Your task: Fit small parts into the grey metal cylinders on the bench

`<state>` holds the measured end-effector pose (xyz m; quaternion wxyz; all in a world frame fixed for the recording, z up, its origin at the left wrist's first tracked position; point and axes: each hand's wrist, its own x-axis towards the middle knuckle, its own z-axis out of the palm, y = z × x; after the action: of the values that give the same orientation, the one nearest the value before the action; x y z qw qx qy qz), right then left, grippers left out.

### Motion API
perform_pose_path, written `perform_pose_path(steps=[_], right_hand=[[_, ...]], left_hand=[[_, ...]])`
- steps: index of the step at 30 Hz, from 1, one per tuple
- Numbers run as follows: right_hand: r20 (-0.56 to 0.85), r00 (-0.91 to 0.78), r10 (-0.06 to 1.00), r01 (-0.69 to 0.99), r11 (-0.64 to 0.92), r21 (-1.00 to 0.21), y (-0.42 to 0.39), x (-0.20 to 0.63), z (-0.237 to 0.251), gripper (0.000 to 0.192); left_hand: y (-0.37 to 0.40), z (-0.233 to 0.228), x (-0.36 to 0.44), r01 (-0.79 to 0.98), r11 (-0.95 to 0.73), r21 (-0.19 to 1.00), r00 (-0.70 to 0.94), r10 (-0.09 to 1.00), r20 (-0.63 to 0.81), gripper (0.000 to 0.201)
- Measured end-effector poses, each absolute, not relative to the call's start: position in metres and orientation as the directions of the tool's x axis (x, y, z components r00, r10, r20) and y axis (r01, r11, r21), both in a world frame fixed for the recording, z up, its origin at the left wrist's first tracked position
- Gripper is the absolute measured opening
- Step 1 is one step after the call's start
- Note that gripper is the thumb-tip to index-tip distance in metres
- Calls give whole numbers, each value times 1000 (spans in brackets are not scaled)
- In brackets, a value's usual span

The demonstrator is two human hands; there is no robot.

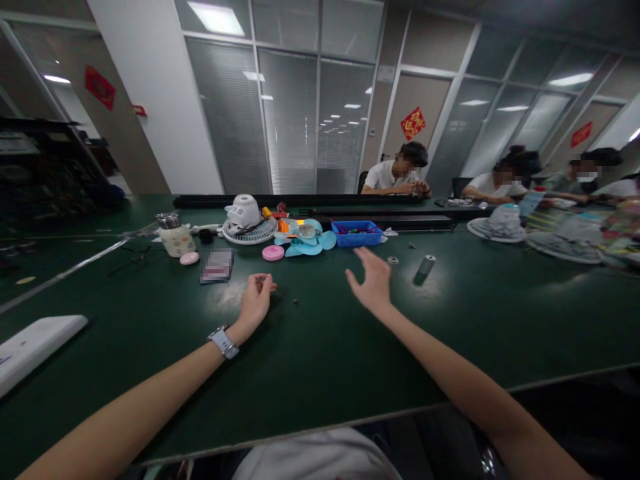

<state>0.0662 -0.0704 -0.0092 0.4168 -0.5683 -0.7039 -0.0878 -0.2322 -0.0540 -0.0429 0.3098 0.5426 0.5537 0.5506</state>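
My left hand (255, 303), with a watch on its wrist, rests on the dark green table (325, 347) with its fingers curled; a tiny part seems pinched at the fingertips, too small to make out. A small dark screw (295, 301) lies just right of it. My right hand (371, 281) is raised over the table with fingers spread, holding nothing. Beyond it sit a blue tray (357, 234) of small parts, a grey cylinder (426, 265) and a small ring (393, 260).
Farther back lie light-blue fan blades (306, 245), a white fan grille and motor housing (245, 220), a pink disc (273, 253), a cream jar (176, 239) and a white slab (35, 343) at left. Three people sit at the far right side with other fan parts (500, 225).
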Motion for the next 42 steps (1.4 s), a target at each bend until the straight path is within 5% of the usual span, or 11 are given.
perform_pose_path(steps=[3, 7, 13, 17, 22, 25, 42], right_hand=[[475, -521, 709, 662, 687, -300, -86, 9, -16, 49], [336, -685, 646, 546, 761, -349, -87, -22, -27, 43], [396, -578, 714, 573, 700, -426, -82, -17, -36, 32], [466, -488, 738, 656, 662, -362, -73, 21, -18, 34], [602, 66, 796, 923, 180, -340, -42, 133, 10, 33], [606, 233, 761, 945, -30, -325, -27, 182, 12, 33], [579, 154, 801, 970, -11, -243, -19, 189, 4, 32]], left_hand=[[-53, -45, -233, 274, -221, 936, -214, 935, 283, 44], [-56, -45, -232, 277, -230, 933, -212, 932, 293, 44], [-61, -40, -231, 361, -211, 908, -159, 946, 283, 40], [-62, -39, -231, 353, -204, 913, -158, 949, 273, 39], [-62, -38, -231, 383, -206, 901, -128, 954, 272, 39], [-62, -39, -230, 403, -222, 888, -115, 950, 289, 38], [-62, -38, -228, 402, -217, 889, -105, 954, 281, 31]])
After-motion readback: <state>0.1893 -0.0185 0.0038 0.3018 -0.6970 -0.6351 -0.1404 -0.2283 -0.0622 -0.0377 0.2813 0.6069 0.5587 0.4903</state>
